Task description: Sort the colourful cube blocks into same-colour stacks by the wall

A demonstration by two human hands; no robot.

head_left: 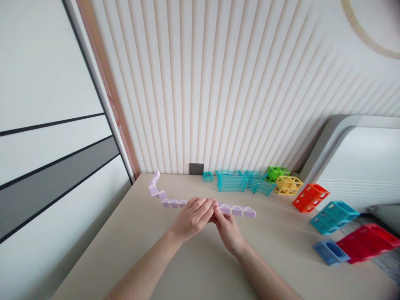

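A purple and white snake puzzle (233,210), made of linked triangular wedges, stretches sideways through both my hands above the table. Its right part sticks out straight past my fingers, while the left part zigzags and bends upward at the far end. My left hand (194,217) is closed over the middle of the puzzle, fingers wrapped from above. Touching it, my right hand (227,230) grips the puzzle from below with the thumb raised against the wedges. The wedges between my two hands are hidden by my fingers.
Along the table's (150,250) back stand teal frame pieces (231,181). Green (276,173), yellow (288,185), orange (310,197), teal (333,217), red (368,243) and blue blocks (330,251) line the right side. A ribbed wall with a dark socket (196,168) rises behind.
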